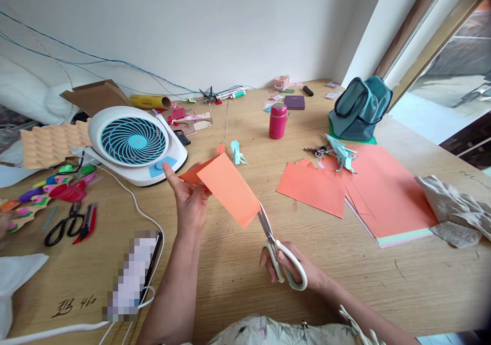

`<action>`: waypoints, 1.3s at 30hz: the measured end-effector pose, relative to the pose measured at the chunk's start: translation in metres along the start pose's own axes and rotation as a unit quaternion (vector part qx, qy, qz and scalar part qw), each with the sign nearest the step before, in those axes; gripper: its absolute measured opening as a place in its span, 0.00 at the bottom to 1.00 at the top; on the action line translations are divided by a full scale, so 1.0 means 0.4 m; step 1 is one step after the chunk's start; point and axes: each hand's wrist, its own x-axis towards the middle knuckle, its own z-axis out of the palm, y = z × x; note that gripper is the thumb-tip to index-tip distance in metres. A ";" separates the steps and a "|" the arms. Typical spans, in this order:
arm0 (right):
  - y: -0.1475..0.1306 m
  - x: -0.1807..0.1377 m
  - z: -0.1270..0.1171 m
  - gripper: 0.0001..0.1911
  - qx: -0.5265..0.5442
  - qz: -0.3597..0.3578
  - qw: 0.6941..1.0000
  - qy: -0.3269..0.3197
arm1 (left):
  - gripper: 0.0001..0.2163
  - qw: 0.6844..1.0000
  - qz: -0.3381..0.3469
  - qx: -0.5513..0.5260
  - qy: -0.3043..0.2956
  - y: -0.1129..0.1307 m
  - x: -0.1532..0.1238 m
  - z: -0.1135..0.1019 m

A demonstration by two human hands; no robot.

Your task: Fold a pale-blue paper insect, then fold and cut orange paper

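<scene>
My left hand [187, 197] pinches a folded orange paper sheet [229, 189] and holds it up above the wooden table [238, 278]. In my right hand [293, 268] are white-handled scissors [274, 243], fingers through the loops. The blades point up and meet the lower right edge of the orange paper. More orange paper sheets [368, 189] lie to the right, with a light teal folded paper figure [340, 154] on them.
A white and teal desk fan [134, 143] stands left of my hand, its cable trailing to a phone [134, 276]. Black scissors [63, 227] and coloured craft pieces lie far left. A pink flask [278, 120], a teal bag [360, 107] and a grey cloth [452, 212] sit further off.
</scene>
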 end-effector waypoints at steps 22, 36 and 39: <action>0.008 -0.006 -0.002 0.31 -0.010 0.001 1.000 -0.005 | 0.18 0.889 -0.382 -0.234 -0.091 -0.066 -0.085 0.080; 0.002 0.000 -0.005 0.31 0.014 -0.008 1.000 0.002 | 0.16 0.908 -0.342 -0.195 -0.144 -0.077 -0.106 0.087; -0.007 0.002 -0.004 0.31 0.013 -0.012 1.000 0.003 | 0.17 0.917 -0.326 -0.187 -0.135 -0.075 -0.107 0.090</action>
